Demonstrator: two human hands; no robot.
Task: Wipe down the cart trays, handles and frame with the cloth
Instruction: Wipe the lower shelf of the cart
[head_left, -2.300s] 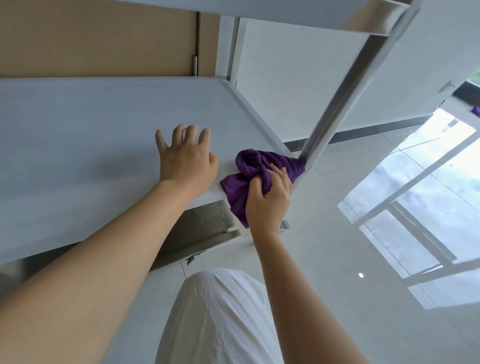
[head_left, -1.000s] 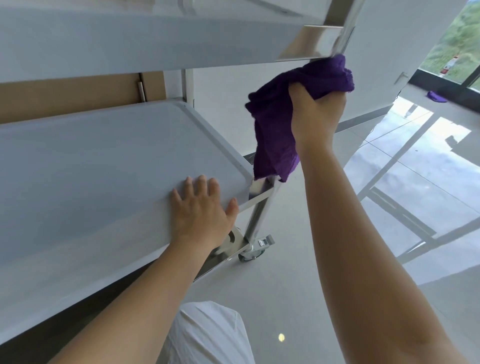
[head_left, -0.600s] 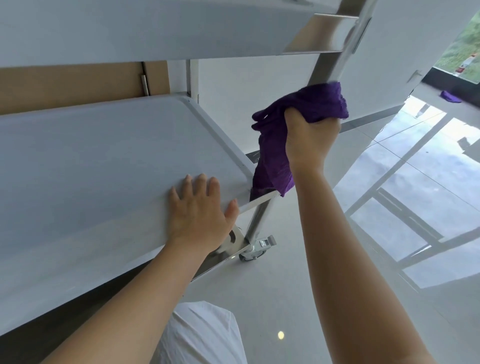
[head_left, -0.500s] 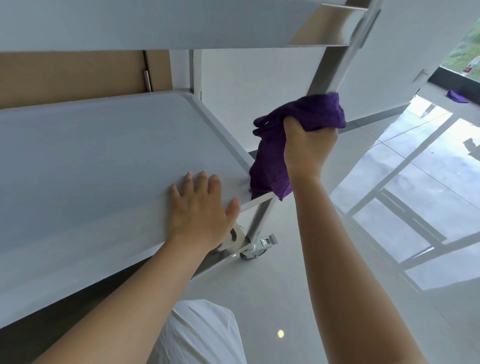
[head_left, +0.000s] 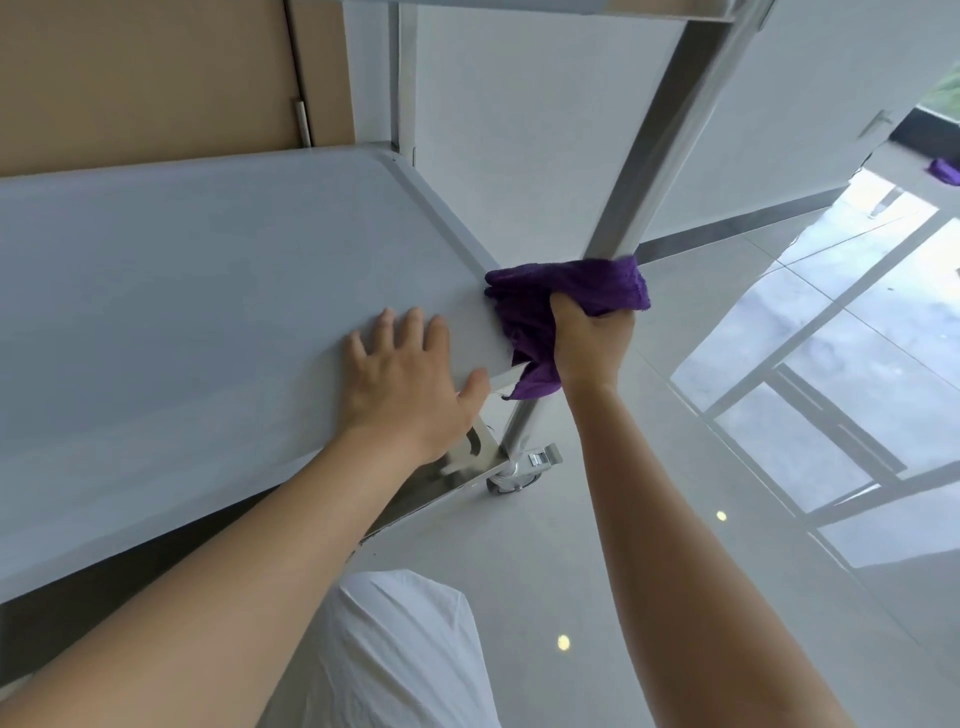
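- White clothing (head_left: 400, 649) is seen nearest, at 6 o'clock in the frame; both bare forearms reach up from it.
- Left hand (head_left: 405, 379) is laid flat on the cart tray (head_left: 182, 291), fingers spread wide and holding nothing; judged as bracing the cart.
- Right hand (head_left: 592, 338) is closed around the purple cloth (head_left: 571, 286), fingers wrapped over it; the bundle is pressed around the frame post (head_left: 660, 140) at the tray's 3 o'clock corner.
- The cloth is judged soft, light and limp: it bunches freely, and a loose tail hangs toward 7 o'clock over the tray edge. Best held as a wad in the palm, wrapped round the post.
- Post is judged stiff, smooth metal, likely slippery; its long axis runs from 7 o'clock at the caster (head_left: 519, 467) up to 1 o'clock at the upper shelf corner.
- Tray's long axis runs 9 to 3 o'clock; its surface looks flat and rigid.
- Step judged: frame wiped along the post, near its meeting with the tray.
- Farther off: glossy floor (head_left: 675, 467), wall (head_left: 519, 130), and a small purple item (head_left: 943, 170) at 2 o'clock, too small to identify.
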